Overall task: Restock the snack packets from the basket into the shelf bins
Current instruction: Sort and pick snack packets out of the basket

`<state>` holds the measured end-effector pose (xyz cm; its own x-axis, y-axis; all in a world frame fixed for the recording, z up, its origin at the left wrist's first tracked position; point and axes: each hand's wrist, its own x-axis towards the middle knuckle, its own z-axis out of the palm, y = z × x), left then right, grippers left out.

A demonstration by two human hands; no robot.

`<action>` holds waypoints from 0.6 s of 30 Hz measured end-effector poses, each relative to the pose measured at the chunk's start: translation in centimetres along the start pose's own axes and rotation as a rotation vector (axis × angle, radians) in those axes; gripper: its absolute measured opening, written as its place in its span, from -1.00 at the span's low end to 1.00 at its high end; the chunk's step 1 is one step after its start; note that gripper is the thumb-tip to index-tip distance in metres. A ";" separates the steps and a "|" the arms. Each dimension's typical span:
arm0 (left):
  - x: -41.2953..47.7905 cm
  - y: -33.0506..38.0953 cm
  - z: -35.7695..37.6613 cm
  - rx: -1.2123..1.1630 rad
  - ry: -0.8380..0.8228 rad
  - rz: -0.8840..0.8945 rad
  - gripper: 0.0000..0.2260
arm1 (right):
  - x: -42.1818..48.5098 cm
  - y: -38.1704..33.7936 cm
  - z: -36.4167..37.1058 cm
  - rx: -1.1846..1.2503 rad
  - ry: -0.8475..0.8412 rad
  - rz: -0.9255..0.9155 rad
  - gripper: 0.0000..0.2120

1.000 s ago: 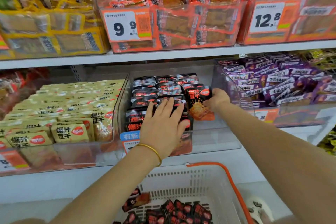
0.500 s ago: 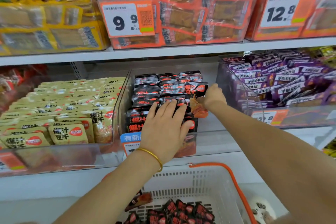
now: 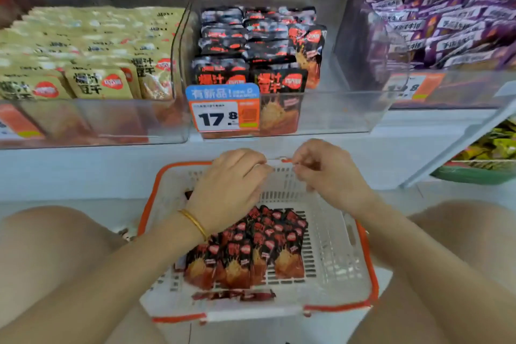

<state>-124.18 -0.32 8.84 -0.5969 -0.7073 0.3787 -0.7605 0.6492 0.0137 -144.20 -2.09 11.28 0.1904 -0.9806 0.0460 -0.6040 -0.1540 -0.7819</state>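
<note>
- Fingers of the left hand (image 3: 229, 187) are curled under, their tips at the far rim of the basket (image 3: 363, 246). Whether they grip the rim or only touch it cannot be told.
- Right hand (image 3: 332, 176) is just beside it at the same rim, fingers also curled, thumb and forefinger close together by an orange bit of the edge. Its hold is equally unclear.
- Neither hand carries a packet.
- A gold bangle (image 3: 194, 223) sits on the left wrist.
- The basket is white lattice plastic with an orange rim and sits low between the person's bare knees. Black-and-red packets (image 3: 251, 254) lie in a loose heap on its bottom.
- More of the same packets stand in rows in the clear middle bin (image 3: 349, 109) on the shelf above. The front ones read 爆汁豆干 beside a red oval logo.
- On that bin's front is a blue tag (image 3: 220, 92) reading 有新品!, and under it a price tag (image 3: 220, 117) showing 17.8.
- The left bin holds beige packets (image 3: 95, 86) with the same 爆汁豆干 lettering.
- The right bin holds purple packets (image 3: 452, 28) whose white labels are too blurred to read. Its orange tag (image 3: 413, 88) shows only an 8 clearly.
</note>
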 end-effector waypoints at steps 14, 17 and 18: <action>-3.3 -3.2 8.8 -0.251 -0.518 -0.265 -0.73 | 1.0 23.4 17.5 -0.663 -0.879 0.357 -0.34; -3.7 -3.6 9.0 -0.264 -0.544 -0.305 -0.75 | -0.1 24.3 18.7 -0.685 -0.884 0.413 -0.28; -3.8 -3.8 9.1 -0.273 -0.551 -0.311 -0.74 | -0.4 24.4 19.0 -0.726 -0.887 0.423 -0.31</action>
<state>-121.40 -2.63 -1.06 -0.4595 -0.8642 -0.2050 -0.8688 0.3893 0.3059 -144.32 -3.16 -19.56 0.1644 -0.5906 -0.7900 -0.9840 -0.1533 -0.0902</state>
